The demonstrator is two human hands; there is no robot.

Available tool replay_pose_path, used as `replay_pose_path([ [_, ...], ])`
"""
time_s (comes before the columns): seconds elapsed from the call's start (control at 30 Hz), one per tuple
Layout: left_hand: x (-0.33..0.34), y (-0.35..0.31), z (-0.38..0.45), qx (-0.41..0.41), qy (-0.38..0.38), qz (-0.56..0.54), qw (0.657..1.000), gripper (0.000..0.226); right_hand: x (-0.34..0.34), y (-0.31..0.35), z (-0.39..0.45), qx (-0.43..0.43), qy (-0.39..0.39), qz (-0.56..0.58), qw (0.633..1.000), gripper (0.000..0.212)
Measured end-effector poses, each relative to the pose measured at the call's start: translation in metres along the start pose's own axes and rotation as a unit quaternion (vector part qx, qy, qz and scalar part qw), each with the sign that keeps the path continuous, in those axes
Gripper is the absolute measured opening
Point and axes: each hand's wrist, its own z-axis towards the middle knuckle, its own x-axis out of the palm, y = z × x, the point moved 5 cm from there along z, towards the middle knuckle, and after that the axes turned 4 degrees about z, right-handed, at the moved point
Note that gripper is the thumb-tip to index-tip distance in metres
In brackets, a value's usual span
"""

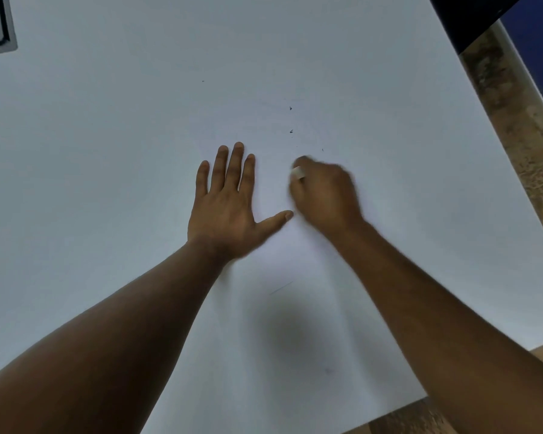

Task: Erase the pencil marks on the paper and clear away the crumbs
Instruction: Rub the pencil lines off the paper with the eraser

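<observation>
We see two bare hands on one large white sheet of paper [342,73]. Our left hand [224,208] lies flat, fingers spread. Our right hand [325,192], blurred, pinches one small white eraser [297,172] against the sheet. Four dark crumbs [291,108] lie scattered just beyond it.

Dim bluish light, soft shadow near bottom, right hand [322,191] motion-blurred
</observation>
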Motion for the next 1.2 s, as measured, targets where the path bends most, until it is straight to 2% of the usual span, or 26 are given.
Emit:
replay_pose_path([
  [0.1, -0.002, 0.000, 0.000, -0.007, 0.003, -0.003, 1.000, 0.110, -0.034, -0.056, 0.007, 0.077, -0.055, -0.020, 0.995, 0.018],
  [0.17, -0.003, 0.000, 0.000, -0.008, 0.003, -0.006, 1.000, 0.111, -0.041, -0.070, 0.009, 0.101, -0.050, -0.010, 0.994, 0.017],
  [0.33, -0.002, 0.000, 0.000, -0.005, -0.006, -0.010, 1.000, 0.110, -0.034, -0.040, -0.003, 0.100, -0.067, 0.101, 0.988, 0.016],
  [0.47, -0.002, 0.000, -0.001, -0.003, -0.004, -0.015, 1.000, 0.108, -0.012, -0.003, -0.022, 0.098, -0.026, 0.177, 0.979, 0.012],
  [0.63, -0.011, 0.006, -0.002, 0.001, -0.020, -0.072, 0.997, 0.101, -0.004, -0.009, -0.022, 0.148, -0.007, 0.233, 0.961, 0.013],
  [0.73, -0.017, 0.016, -0.012, 0.005, -0.036, -0.054, 0.998, 0.103, -0.003, -0.011, -0.020, 0.164, 0.022, 0.234, 0.958, 0.013],
  [0.9, -0.002, 0.018, -0.028, 0.020, 0.017, -0.015, 1.000, 0.116, -0.003, 0.009, -0.021, 0.109, 0.022, 0.192, 0.975, 0.015],
  [1.1, 0.003, 0.019, -0.029, 0.029, 0.004, -0.005, 1.000, 0.116, 0.021, 0.058, -0.029, -0.031, 0.084, 0.168, 0.982, 0.016],
  [1.2, 0.004, 0.019, -0.029, 0.030, 0.005, 0.001, 1.000, 0.114, 0.027, 0.064, -0.028, -0.073, 0.089, 0.123, 0.986, 0.018],
])
